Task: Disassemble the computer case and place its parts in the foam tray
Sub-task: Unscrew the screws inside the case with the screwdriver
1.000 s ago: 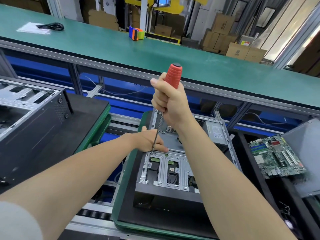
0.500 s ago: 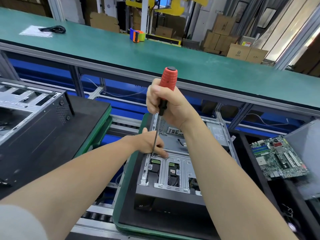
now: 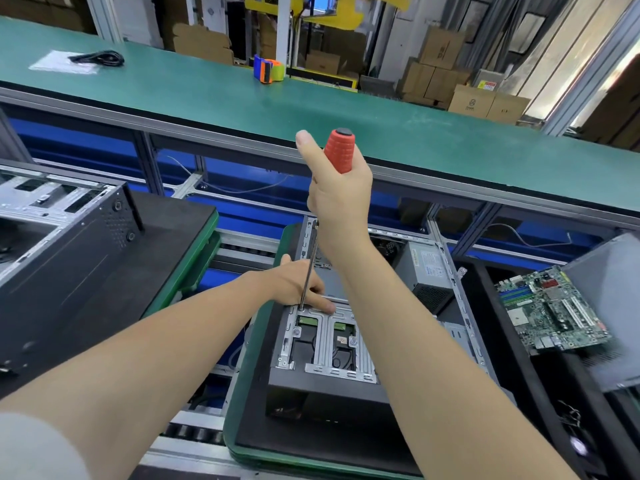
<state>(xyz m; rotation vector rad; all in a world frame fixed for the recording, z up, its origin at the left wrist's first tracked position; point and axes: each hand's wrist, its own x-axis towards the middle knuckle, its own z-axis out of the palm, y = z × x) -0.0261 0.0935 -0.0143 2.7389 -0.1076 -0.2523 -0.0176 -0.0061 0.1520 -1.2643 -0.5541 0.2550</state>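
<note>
An open computer case (image 3: 325, 379) lies on a green-edged pallet (image 3: 249, 441) in front of me. My right hand (image 3: 337, 199) grips a red-handled screwdriver (image 3: 341, 150) upright, thumb raised beside the handle. Its thin shaft runs down to the top left corner of the silver drive bracket (image 3: 327, 337). My left hand (image 3: 299, 284) rests on the case beside the shaft, fingers touching the bracket's upper edge near the tip. A grey power supply (image 3: 424, 268) sits inside the case at the back right. A removed motherboard (image 3: 550, 311) lies in the black foam tray (image 3: 512, 344) to the right.
Another open case (image 3: 59, 244) sits on a pallet at the left. A long green workbench (image 3: 346, 109) runs across the back with a tape dispenser (image 3: 268, 69) and a black cable (image 3: 98, 58). A grey side panel (image 3: 609, 306) leans at the far right.
My right hand has shifted on the screwdriver handle, turning it; the thumb now sticks up beside the handle. The tip stays at the same bracket corner and my left hand stays put.
</note>
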